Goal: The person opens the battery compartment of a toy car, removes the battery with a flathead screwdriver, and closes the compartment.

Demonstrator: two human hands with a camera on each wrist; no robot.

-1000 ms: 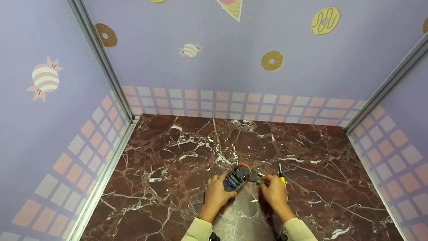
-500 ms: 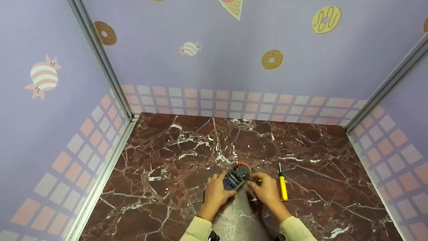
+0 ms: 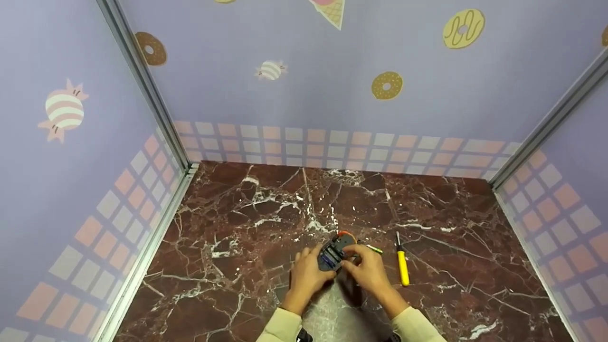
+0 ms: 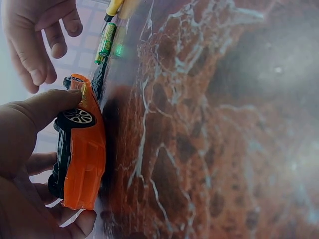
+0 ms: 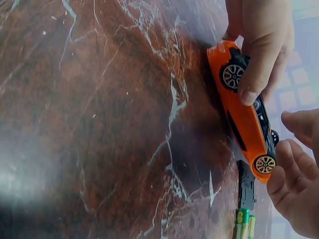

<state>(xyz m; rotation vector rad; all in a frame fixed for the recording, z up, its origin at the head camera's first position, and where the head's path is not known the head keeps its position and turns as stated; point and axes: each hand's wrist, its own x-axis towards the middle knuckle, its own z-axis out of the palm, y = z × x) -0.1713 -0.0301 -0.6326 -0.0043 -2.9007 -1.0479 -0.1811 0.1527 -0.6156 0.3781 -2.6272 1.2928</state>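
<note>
Head view | left hand grips toy car | right hand loosely curled, touching it | marble bare around

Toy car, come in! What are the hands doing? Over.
Left hand grips the upturned orange toy car. Right hand at its underside, fingers curled, grip unclear. Batteries and yellow screwdriver lie beside it.

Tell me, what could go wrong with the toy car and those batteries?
The batteries lie loose on the smooth table beside the screwdriver, so they might roll away. The left hand holds the orange car upside down by its sides; if the right hand pokes hard, it could slip.
</note>
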